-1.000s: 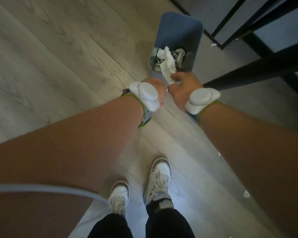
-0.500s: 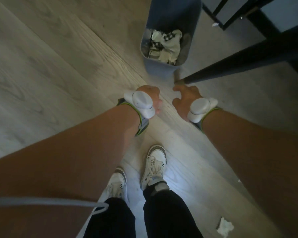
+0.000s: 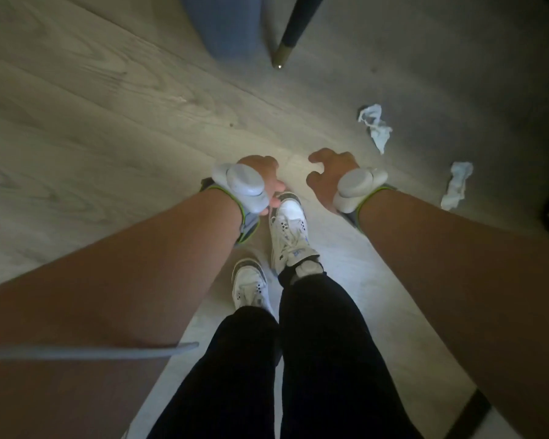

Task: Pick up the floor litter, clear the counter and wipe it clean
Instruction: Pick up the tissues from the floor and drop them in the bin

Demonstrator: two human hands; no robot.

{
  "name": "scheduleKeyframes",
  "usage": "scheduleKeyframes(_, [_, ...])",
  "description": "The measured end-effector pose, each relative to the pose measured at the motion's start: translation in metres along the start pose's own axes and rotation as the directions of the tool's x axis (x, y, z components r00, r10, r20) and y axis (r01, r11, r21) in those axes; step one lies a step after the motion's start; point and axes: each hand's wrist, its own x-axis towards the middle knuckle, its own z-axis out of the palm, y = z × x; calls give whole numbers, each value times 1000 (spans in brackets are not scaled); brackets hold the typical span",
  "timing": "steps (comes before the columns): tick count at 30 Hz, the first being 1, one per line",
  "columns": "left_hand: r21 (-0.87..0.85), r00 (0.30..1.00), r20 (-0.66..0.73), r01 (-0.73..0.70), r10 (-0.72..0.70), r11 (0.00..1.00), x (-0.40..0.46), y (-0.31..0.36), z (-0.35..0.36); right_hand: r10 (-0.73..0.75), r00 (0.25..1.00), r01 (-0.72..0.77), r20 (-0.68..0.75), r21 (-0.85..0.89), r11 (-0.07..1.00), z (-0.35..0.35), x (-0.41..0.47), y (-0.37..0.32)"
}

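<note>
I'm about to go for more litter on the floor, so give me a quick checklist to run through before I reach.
1. Right hand free: ok, fingers spread, nothing in it.
2. Left hand free: cannot tell, its fingers curl behind the wrist device.
3. Litter located: ok, two crumpled tissues lie on the floor, the nearer tissue beside the right forearm and the farther tissue ahead of the right hand.
4. Path to them: ok, only bare floor shows between the right hand and both tissues.
5. Blue bin close by: ok, at the top edge beside a dark furniture leg.
6. Room left in the bin: cannot tell, its opening is out of frame.
</note>
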Motion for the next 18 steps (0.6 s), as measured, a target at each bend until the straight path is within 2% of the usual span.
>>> scheduleKeyframes(1, [69,1000,-28,3,-1,998,-4,-13,16,11,1000,-11,10,32,999,14,-13,13])
scheduleKeyframes(2, [60,1000,-29,-9,10,998,-9,-15,22,19,1000,-20,21,38,999,16,-15,18])
scheduleKeyframes(4, [158,1000,6,-1,0,987,-17,-30,48,42,998,-46,52,67,997,39,-38,40])
scheduleKeyframes(8, [250,1000,20,6,-12,968,-12,-45,78,97,994,-103,44,174,979,70,-61,65])
scheduleKeyframes(12, [302,978,163,74,-127,950,-4,-60,147,165,985,-174,58,238,955,110,-82,135])
scheduleKeyframes(16, [466,997,66,-2,-33,885,12,-76,215,207,974,-224,87,323,920,143,-88,198])
scheduleKeyframes(18, [462,987,115,45,-110,886,26,-84,254,206,975,-221,80,349,911,157,-95,237])
